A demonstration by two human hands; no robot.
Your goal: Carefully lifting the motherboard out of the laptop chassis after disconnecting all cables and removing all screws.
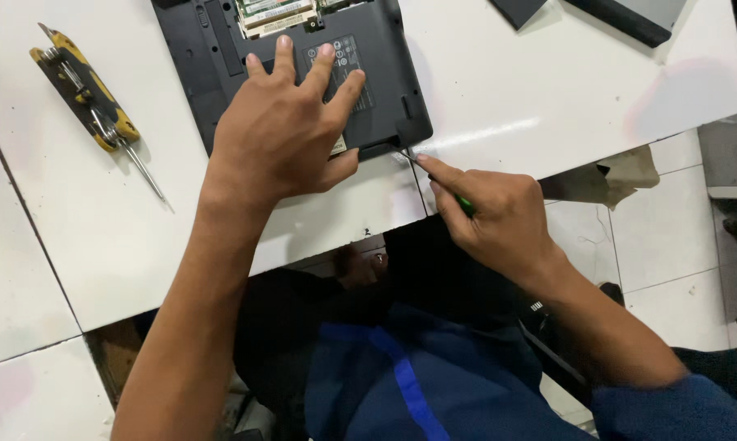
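Head view: our left hand [282,135] presses flat on the upturned laptop [221,61]; our right hand [495,216] pinches a screwdriver [465,204] at its corner. Rigid, fragile casing, best held by its edges.

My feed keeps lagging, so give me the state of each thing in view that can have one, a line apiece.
Laptop: upside down on the white table, one bottom bay uncovered.
Left hand: flat, pressing on the laptop base.
Right hand: gripping a green-handled screwdriver, tip at the laptop's near corner.
Yellow-and-black tool: lying unused on the table.
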